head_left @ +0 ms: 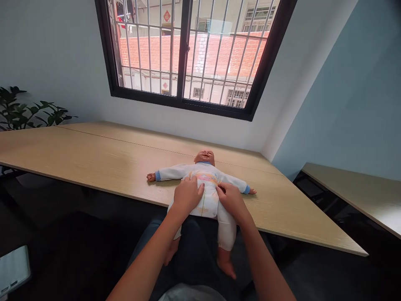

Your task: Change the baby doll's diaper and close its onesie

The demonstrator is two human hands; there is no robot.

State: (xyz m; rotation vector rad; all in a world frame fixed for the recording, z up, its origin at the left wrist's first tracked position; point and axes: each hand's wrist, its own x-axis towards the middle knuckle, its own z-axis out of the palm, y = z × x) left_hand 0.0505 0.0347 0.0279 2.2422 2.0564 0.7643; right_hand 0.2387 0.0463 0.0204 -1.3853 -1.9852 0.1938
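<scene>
A baby doll [226, 225] in white clothes with blue cuffs lies on its back at the table's front edge, arms spread, legs hanging over the edge. A white diaper [205, 205] covers its front from the crotch to the belly, with a coloured print near the top. My left hand [187, 194] grips the diaper's left side at the waist, fingers curled and thumb on the front. At the other side of the waist, my right hand [232, 201] pinches the diaper's edge between thumb and fingers. Both hands partly hide the diaper's sides.
The wooden table [94, 154] runs along the wall beneath a barred window [181, 100]. A leafy plant [31, 113] is at the far left. Another table [360, 188] stands at the right. A light-coloured object [14, 267] shows at the lower left.
</scene>
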